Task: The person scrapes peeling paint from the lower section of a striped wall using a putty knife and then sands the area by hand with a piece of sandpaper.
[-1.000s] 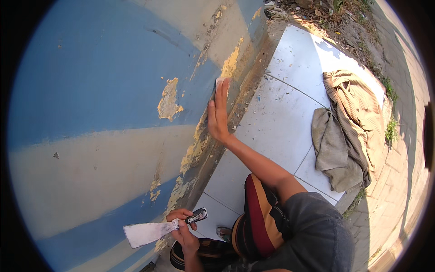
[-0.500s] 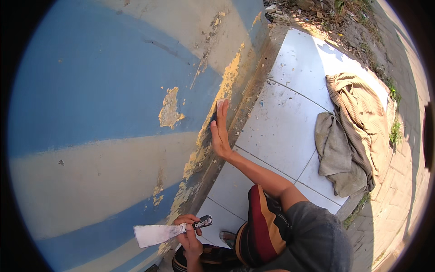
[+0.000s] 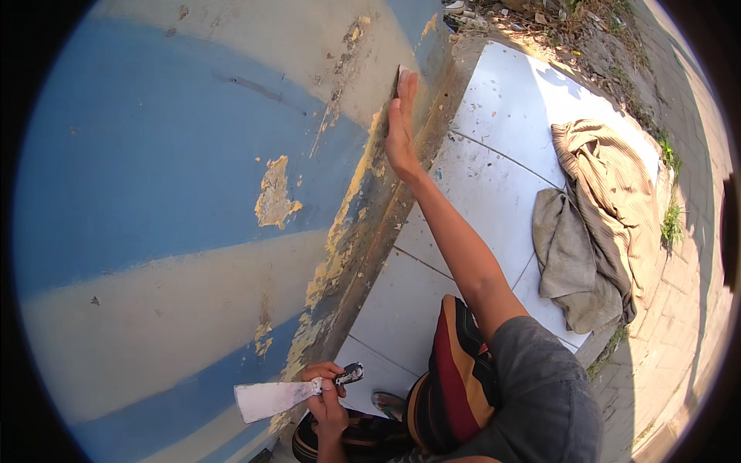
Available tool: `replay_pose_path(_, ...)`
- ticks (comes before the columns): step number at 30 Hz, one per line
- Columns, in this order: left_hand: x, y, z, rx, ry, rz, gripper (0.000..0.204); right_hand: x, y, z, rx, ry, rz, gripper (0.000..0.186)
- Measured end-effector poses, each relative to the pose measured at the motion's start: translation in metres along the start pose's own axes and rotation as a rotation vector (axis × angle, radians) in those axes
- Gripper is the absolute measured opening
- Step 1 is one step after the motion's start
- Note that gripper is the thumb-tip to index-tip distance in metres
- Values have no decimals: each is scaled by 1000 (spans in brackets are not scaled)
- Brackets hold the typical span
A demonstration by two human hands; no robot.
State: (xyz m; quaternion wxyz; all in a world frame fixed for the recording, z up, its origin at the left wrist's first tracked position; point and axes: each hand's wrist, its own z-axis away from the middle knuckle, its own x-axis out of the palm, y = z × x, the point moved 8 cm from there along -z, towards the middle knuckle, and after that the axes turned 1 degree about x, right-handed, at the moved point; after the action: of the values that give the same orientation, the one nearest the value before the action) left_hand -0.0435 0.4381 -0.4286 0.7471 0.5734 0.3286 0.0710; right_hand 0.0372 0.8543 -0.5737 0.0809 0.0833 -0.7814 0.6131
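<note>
My left hand, low in view, is closed around a paint scraper. The scraper's wide blade is smeared white and points left; its dark, paint-spotted handle end sticks out to the right. Farther up, my right hand lies with straight fingers against the painted wall, keeping a small pale sheet pressed under them. Only the edge of that sheet shows past the fingertips. Below this hand, a strip of flaked yellowish paint runs along the base of the wall. A separate chipped patch is to its left.
White floor tiles with scattered flakes border the wall. On their right lie a crumpled beige cloth and a grey cloth. Dirt and litter are at the far end, and paving runs along the right.
My right hand has slid up along the wall, away from me, with the pale sheet under its fingers. My left hand and the scraper have barely moved.
</note>
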Motion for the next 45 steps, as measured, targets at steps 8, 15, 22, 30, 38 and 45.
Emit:
replay_pose_path(8,-13,-5,0,46,-32,-65,8,39,-24,15,42,-22,12,61)
replay_pose_path(15,-7,-15,-4,-38,-53,-126,14,-5,48,-37,192,87,1,65)
replay_pose_path(22,-9,12,1,28,-127,-330,8,-61,45,-144,191,99,-261,70)
replay_pose_path(30,-10,107,30,65,-181,-497,9,-1,-17,-58,-18,25,-31,66)
replay_pose_path(38,4,97,-14,141,-198,-316,10,16,3,-74,78,27,1,82)
replay_pose_path(45,31,77,-51,289,-457,-410,11,-72,-29,-92,78,101,50,52)
